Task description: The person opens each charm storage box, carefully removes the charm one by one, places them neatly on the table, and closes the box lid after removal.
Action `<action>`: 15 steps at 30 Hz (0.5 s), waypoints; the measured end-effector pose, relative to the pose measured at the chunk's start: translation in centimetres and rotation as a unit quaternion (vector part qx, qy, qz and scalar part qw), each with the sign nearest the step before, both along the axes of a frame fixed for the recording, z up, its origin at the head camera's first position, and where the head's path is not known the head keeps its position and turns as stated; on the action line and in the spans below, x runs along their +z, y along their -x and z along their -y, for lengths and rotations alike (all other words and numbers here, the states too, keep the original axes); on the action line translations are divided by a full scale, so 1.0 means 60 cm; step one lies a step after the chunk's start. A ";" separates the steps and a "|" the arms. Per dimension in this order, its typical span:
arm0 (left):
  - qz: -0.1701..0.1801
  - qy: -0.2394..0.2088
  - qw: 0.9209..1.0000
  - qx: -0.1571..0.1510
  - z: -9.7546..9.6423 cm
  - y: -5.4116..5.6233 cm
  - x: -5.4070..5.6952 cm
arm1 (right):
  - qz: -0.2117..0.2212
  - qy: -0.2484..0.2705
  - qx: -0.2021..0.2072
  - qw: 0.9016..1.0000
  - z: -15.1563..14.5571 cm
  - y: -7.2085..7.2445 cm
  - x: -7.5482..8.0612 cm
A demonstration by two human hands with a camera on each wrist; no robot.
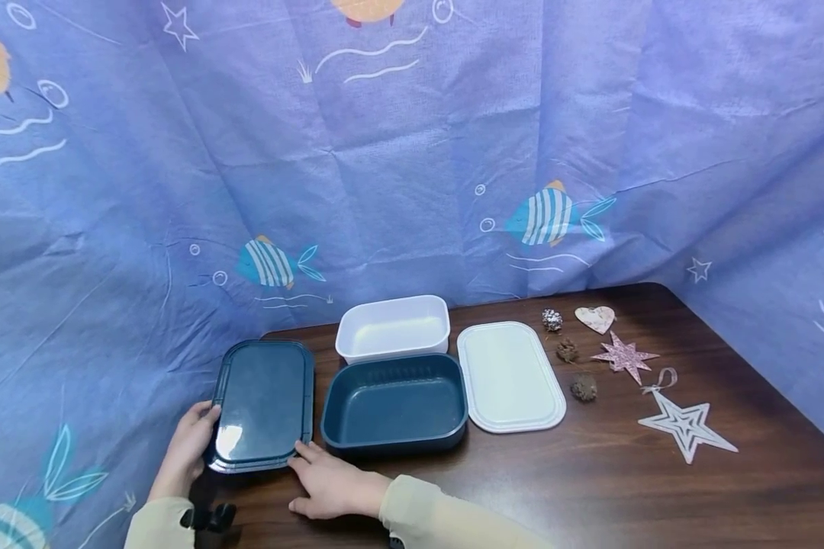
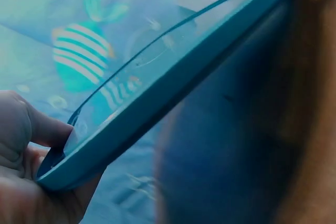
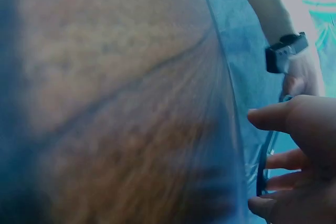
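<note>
A dark blue lid [image 1: 266, 404], rectangular with rounded corners, is at the left end of the table. My left hand [image 1: 191, 441] grips its left edge; in the left wrist view the thumb of that hand [image 2: 23, 150] lies over the rim and the fingers pass beneath. At the lid's near right corner, my right hand [image 1: 336, 482] touches the edge with extended fingertips. Its thumb stands away from the lid in the right wrist view, where the fingers [image 3: 286, 169] meet the rim. Just right of the lid sits a dark blue open container [image 1: 394, 404].
Behind the blue container stands a white container [image 1: 393, 328], with a white lid [image 1: 510, 377] to their right. Farther right lie a heart [image 1: 596, 319], a pink star [image 1: 626, 357], a white star [image 1: 687, 425] and small cones [image 1: 583, 387]. A fish-print curtain [image 1: 412, 191] hangs behind the table.
</note>
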State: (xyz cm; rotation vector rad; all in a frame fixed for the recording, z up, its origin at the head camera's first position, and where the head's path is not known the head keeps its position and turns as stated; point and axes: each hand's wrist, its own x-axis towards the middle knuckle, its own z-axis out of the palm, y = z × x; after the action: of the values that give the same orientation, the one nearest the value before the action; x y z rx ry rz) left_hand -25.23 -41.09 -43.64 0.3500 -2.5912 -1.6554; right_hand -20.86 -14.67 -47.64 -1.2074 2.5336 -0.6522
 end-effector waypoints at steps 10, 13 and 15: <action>-0.095 -0.068 0.993 0.031 -0.014 -0.032 0.098 | -0.163 0.005 -0.011 0.986 -0.005 -0.014 0.055; -0.101 -0.060 0.991 0.062 -0.026 -0.037 0.128 | -0.230 0.027 -0.031 0.972 -0.012 -0.010 0.071; -0.110 -0.049 0.990 0.075 -0.038 -0.040 0.144 | -0.268 0.051 -0.047 0.961 -0.016 -0.005 0.077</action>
State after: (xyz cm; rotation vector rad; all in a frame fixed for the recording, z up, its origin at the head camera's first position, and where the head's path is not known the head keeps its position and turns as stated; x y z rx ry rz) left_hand -22.82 -38.82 -35.02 0.3359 -2.2742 -1.6694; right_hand -20.58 -13.70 -43.04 -1.4699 3.0467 -0.5361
